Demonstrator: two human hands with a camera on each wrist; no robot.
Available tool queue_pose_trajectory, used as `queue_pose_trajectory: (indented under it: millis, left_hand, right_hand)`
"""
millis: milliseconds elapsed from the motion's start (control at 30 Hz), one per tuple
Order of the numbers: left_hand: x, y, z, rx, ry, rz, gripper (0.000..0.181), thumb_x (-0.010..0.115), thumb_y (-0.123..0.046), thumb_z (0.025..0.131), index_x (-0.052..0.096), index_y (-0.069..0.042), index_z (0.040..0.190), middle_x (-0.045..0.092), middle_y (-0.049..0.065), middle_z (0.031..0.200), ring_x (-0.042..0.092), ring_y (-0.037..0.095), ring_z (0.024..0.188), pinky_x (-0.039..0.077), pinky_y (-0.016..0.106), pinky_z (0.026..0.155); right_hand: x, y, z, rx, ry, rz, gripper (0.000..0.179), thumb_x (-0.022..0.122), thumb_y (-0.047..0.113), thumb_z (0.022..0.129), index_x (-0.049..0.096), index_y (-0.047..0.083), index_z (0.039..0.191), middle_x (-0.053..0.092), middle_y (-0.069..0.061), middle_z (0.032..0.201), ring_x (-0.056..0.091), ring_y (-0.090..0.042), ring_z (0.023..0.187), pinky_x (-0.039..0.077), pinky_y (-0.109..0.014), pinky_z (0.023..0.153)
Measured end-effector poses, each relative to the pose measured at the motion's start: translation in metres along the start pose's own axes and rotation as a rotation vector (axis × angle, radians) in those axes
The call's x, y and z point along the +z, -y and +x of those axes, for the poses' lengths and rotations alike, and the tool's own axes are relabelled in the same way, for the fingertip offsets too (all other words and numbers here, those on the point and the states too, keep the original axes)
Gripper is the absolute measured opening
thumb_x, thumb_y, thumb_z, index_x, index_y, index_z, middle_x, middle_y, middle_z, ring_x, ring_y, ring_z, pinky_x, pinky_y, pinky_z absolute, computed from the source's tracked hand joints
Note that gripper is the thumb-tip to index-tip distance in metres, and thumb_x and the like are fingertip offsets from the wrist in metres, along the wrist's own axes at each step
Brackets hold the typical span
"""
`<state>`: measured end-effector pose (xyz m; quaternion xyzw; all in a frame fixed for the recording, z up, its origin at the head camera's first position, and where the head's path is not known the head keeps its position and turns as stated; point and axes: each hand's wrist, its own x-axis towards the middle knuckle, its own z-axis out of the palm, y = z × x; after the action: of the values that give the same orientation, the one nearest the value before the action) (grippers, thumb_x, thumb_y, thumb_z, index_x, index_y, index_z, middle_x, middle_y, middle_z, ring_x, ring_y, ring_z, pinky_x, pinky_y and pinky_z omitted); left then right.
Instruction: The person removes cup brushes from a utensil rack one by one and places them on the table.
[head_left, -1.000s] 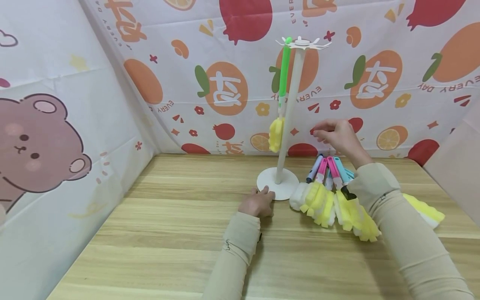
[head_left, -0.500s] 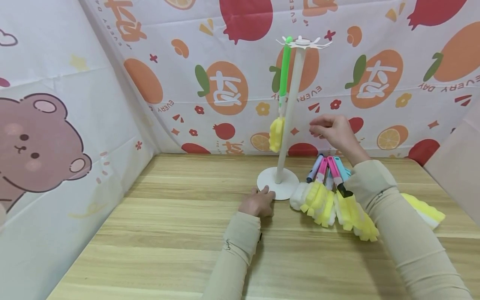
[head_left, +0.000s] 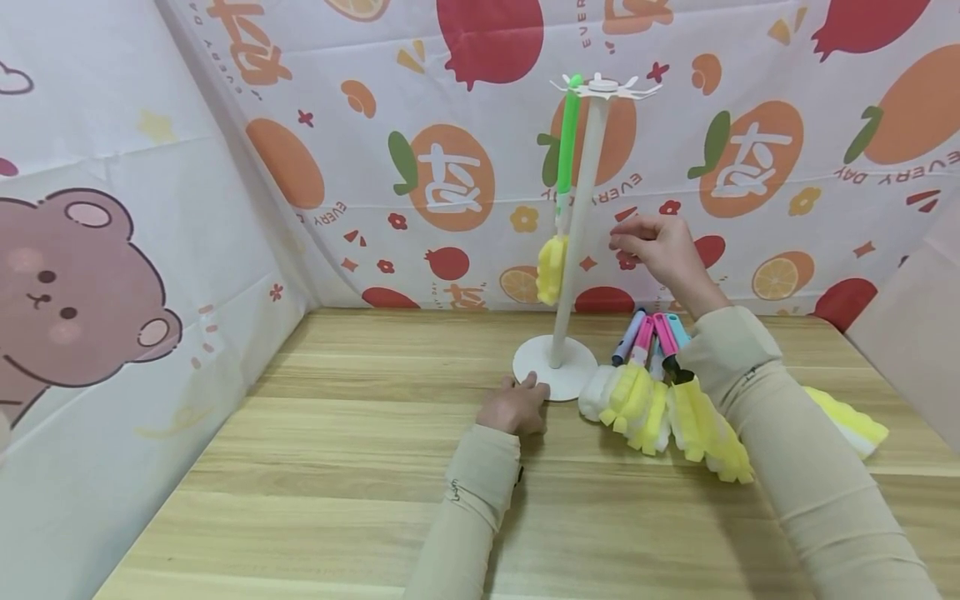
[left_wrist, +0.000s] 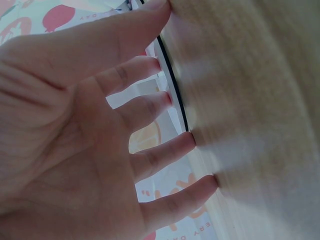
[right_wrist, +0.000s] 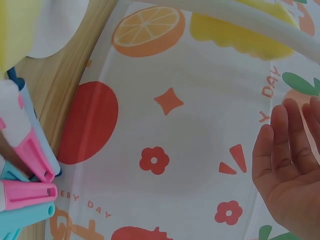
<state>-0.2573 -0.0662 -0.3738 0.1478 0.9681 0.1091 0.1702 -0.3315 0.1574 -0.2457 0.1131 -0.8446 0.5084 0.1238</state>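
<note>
A white stand [head_left: 587,208] with a round base [head_left: 540,358] and a hooked top [head_left: 604,86] rises from the table. From one hook hangs a sponge brush with a green handle [head_left: 568,142] and a yellow head [head_left: 552,268]. My left hand [head_left: 514,407] touches the near edge of the base; the left wrist view shows its spread fingertips [left_wrist: 165,97] on the base edge and tabletop. In the air right of the pole is my right hand [head_left: 663,250], its fingers loosely bent and holding nothing. The right wrist view shows its palm [right_wrist: 295,190] bare.
Several sponge brushes with yellow and white heads [head_left: 637,408] and pink, teal and purple handles [head_left: 642,333] lie right of the base, partly under my right sleeve [head_left: 727,350]. Another yellow-white head [head_left: 847,421] lies farther right. A printed cloth [head_left: 450,208] backs the table [head_left: 337,467].
My right hand has risen slightly and moved left, nearer the pole. The left hand, the stand and the hanging brush have stayed in place.
</note>
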Motion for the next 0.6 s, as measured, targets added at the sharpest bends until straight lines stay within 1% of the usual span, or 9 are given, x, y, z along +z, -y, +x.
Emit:
queue_pose_trajectory:
  millis: [67,233,367,467,600]
  left_hand:
    - [0.0,0.0,0.0,-0.001,0.0,0.001,0.042,0.074,-0.017,0.09,0.06,-0.015,0.13,0.034,0.005,0.163,0.035,0.038,0.141,0.041,0.057,0.103]
    - [0.0,-0.001,0.0,-0.004,-0.002,0.005,0.042,0.074,-0.018,0.09,0.061,-0.016,0.13,0.034,0.005,0.163,0.036,0.038,0.141,0.041,0.057,0.102]
    - [0.001,-0.001,0.001,-0.003,0.003,0.006,0.042,0.074,-0.018,0.09,0.061,-0.016,0.13,0.033,0.005,0.163,0.035,0.038,0.141,0.04,0.057,0.103]
    - [0.001,-0.002,0.0,-0.002,0.003,0.008,0.042,0.074,-0.018,0.091,0.06,-0.015,0.13,0.033,0.005,0.163,0.035,0.038,0.142,0.04,0.058,0.103]
    - [0.0,-0.001,0.0,0.001,0.0,0.007,0.041,0.074,-0.018,0.091,0.061,-0.015,0.13,0.033,0.006,0.163,0.035,0.038,0.141,0.04,0.057,0.103]
  right_hand:
    - [0.001,0.002,0.001,-0.003,-0.004,0.019,0.036,0.066,0.022,0.1,0.067,-0.004,0.125,0.07,-0.015,0.117,0.068,-0.021,0.093,0.054,-0.017,0.078]
    - [0.002,0.005,0.002,-0.009,-0.002,0.058,0.033,0.065,0.017,0.101,0.066,-0.007,0.124,0.072,-0.012,0.11,0.066,-0.012,0.084,0.055,-0.017,0.073]
    - [0.002,0.007,0.003,0.013,0.005,0.058,0.033,0.065,0.016,0.101,0.066,-0.007,0.125,0.072,-0.011,0.109,0.065,-0.012,0.084,0.055,-0.017,0.071]
    - [0.002,0.01,0.005,0.027,0.007,0.045,0.034,0.065,0.017,0.101,0.067,-0.004,0.127,0.071,-0.013,0.113,0.065,-0.016,0.088,0.055,-0.018,0.073]
    - [0.004,0.014,0.006,0.025,0.017,0.039,0.035,0.064,0.02,0.101,0.066,-0.002,0.128,0.07,-0.015,0.118,0.066,-0.021,0.096,0.056,-0.024,0.084]
